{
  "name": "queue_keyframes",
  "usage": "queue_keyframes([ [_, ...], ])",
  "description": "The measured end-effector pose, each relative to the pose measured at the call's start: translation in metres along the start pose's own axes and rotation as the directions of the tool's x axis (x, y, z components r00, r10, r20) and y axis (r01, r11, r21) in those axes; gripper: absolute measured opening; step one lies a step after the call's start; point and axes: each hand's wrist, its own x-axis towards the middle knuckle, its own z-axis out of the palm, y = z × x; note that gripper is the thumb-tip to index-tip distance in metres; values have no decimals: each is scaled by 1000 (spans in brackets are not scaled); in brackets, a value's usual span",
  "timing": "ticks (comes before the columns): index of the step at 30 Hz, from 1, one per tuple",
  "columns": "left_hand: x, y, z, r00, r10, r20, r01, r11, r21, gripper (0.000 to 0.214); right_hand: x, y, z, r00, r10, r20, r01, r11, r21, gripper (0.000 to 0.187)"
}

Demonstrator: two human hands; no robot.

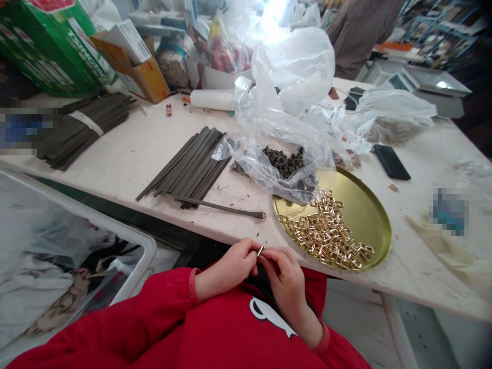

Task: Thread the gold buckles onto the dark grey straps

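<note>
Your left grip, right grip: both pinched on small shiny metal piece | beside round gold tray | likely light, stiff, slippery; hold edges

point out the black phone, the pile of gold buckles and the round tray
black phone (pixel 392 162): head view, middle of its dark upper face
gold buckles (pixel 326 236): head view, middle of the pile
round tray (pixel 363 209): head view, bare floor right of the pile
</note>
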Motion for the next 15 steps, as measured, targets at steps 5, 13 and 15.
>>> queue_keyframes([
  [5,1,-4,3,1000,-3,-31,0,996,-86,21,-3,-4,3,995,-96,5,96,993,-62,21],
  [13,2,-7,3,998,-50,-40,41,981,-191,23,-7,-2,6,988,-140,71,146,986,-80,34],
  [15,2,-6,2,998,-53,-32,46,983,-177,24,-6,-2,5,990,-122,64,126,990,-57,33],
])
